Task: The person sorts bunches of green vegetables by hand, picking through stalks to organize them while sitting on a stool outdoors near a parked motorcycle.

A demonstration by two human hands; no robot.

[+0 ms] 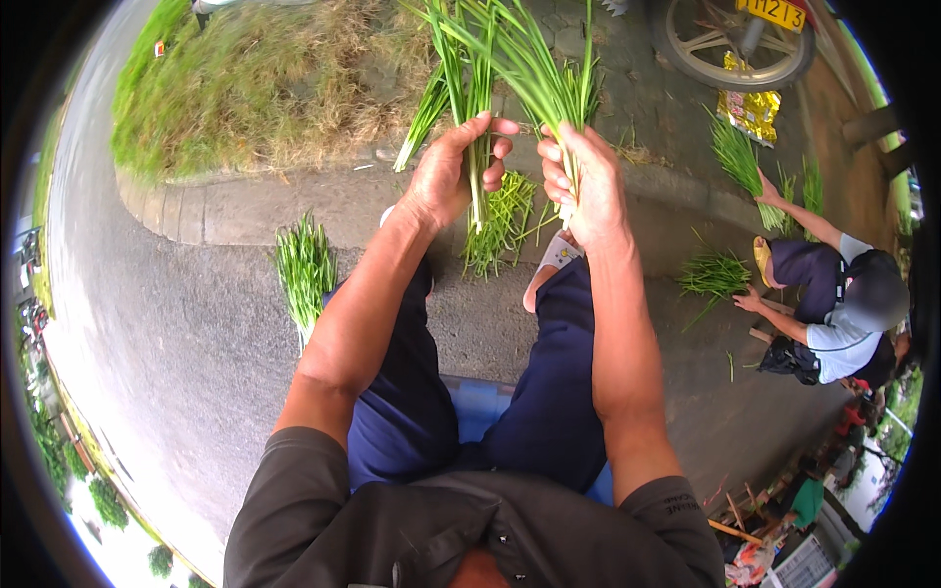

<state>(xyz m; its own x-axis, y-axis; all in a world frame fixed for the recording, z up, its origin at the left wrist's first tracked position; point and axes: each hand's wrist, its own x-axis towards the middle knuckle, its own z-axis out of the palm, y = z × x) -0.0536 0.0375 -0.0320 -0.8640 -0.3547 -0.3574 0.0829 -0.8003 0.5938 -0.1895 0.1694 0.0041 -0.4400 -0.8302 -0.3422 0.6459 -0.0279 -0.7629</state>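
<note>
My left hand is closed around a thin bunch of garlic chives, pale stem ends downward. In my right hand is another bunch of chives, its long leaves fanning up and leftward. The two hands are side by side, a small gap between their fingertips. Below them a loose heap of green stalks lies on the ground between my feet. A separate bunch of chives rests on the asphalt by my left leg. More chives lie on the paving beyond my left hand.
A low kerb runs across in front, with a dry grass verge behind it. At right a seated person handles chives. A motorcycle wheel and a gold plastic packet are farther off. I sit on something blue.
</note>
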